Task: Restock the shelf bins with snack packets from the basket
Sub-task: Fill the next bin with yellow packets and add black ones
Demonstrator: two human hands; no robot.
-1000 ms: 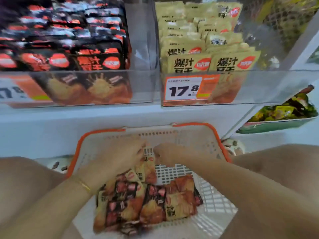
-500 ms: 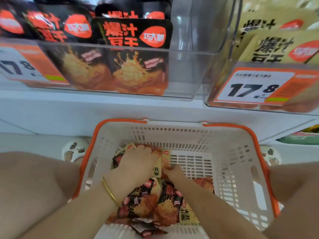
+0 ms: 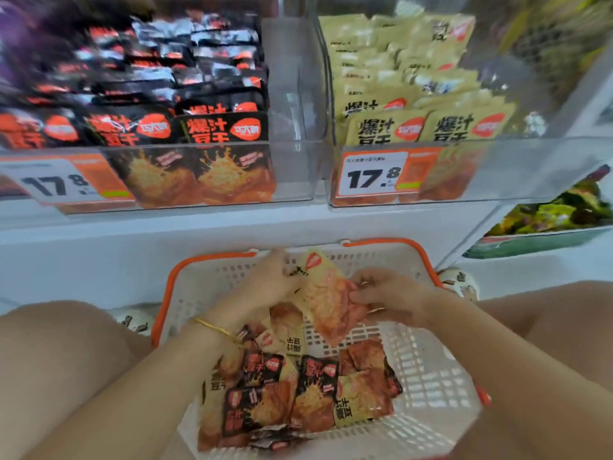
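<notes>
A white basket with an orange rim (image 3: pixel 428 370) lies below the shelf, between my knees. Several black and yellow snack packets (image 3: pixel 298 390) are heaped in its near half. Above the heap I hold a yellow packet (image 3: pixel 326 300) tilted. My left hand (image 3: pixel 265 283) pinches its top left edge and my right hand (image 3: pixel 388 295) grips its right side. On the shelf, a clear bin (image 3: pixel 292 167) on the left holds black packets, with an open gap at its right end. The clear bin (image 3: pixel 530 167) on the right holds yellow packets.
Orange price tags reading 17.8 (image 3: pixel 371 175) hang on the fronts of both bins. A lower shelf at the right carries green packets in a tray (image 3: pixel 544 240). My knees flank the basket, and patterned shoes (image 3: pixel 459 282) show beside it.
Both hands came up out of the heap with one yellow packet, now held above the other packets. The view tilted up, showing more of both bins.
</notes>
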